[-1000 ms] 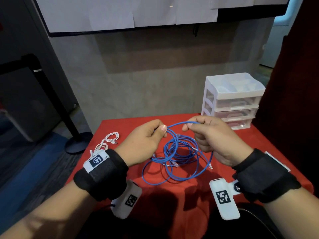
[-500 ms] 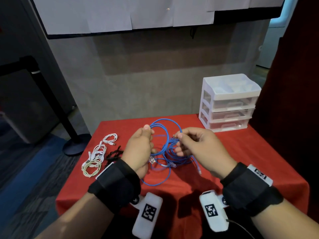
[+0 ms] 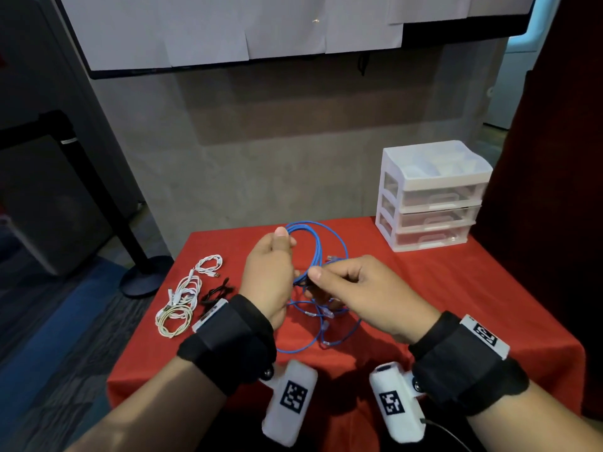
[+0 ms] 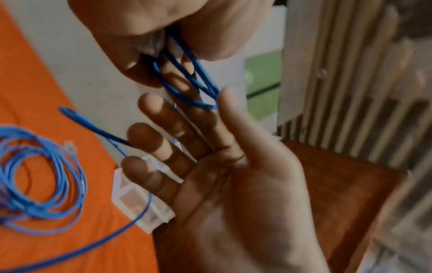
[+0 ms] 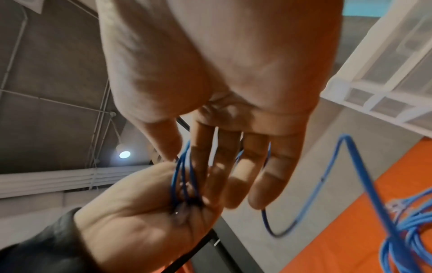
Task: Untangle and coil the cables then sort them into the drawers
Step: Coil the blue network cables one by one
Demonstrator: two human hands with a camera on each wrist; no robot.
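Progress: early | we coil blue cable [image 3: 318,252] | left hand [image 3: 270,275] grasps loops, right hand [image 3: 362,288] pinches strand | white cables [image 3: 182,298] wait | drawers [image 3: 430,197] closed, nothing sorted

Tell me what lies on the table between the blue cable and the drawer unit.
Only bare red tablecloth separates the blue cable from the drawer unit; the head view shows it.

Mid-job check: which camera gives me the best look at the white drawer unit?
The head view. It shows the whole drawer unit upright at the table's far right corner, all three clear drawers closed. The right wrist view catches only a blurred part of its frame at the edge. The left wrist view shows it small and partly hidden behind the left hand.
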